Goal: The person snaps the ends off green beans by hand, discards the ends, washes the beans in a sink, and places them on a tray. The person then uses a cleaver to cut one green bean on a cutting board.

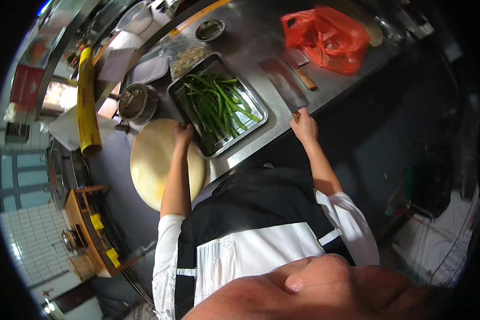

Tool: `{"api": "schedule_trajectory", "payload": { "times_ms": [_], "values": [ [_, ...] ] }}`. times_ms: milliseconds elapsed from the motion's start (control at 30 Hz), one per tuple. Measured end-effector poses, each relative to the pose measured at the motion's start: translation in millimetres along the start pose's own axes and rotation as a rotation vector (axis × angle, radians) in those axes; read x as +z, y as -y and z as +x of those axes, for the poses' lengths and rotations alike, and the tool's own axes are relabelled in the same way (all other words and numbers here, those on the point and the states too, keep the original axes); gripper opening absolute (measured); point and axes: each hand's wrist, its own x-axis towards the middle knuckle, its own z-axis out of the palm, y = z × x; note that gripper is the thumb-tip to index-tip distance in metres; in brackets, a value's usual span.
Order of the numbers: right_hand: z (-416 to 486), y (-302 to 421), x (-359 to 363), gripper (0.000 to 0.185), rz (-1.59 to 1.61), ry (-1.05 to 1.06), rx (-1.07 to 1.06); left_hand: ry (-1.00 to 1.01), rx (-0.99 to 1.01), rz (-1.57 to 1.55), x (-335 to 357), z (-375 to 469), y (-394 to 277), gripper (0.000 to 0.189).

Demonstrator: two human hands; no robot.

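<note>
My left hand (182,134) is closed at the near left rim of a rectangular metal tray (260,105), above a round, pale chopping board (148,164). Long green peppers (220,102) lie heaped in the tray. To the tray's right, my right hand (306,127) grips the short handle of a cleaver (284,80), whose broad blade points away from me over the steel counter (240,150). Beyond that blade lies a second knife with a wooden handle (306,79); the red bag is close to its blade.
A red plastic bag (332,40) sits at the back right. Stacked metal dishes (138,104), a bag of pale pieces (190,60) and a small metal bowl (210,30) surround the tray's far and left sides. A yellow roll (87,104) stands out at the left.
</note>
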Motion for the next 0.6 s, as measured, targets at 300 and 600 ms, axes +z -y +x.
{"api": "schedule_trajectory", "payload": {
  "times_ms": [300, 600],
  "values": [
    [-49, -42, -35, 0.024, 0.422, -0.232, -0.207, 0.116, -0.178, 0.287, -5, 24, -15, 0.048],
    [-40, -49, -41, 0.019, 0.488, -0.327, -0.279, 0.419, -0.209, 0.041, 49, 16, -41, 0.032]
  ]
}}
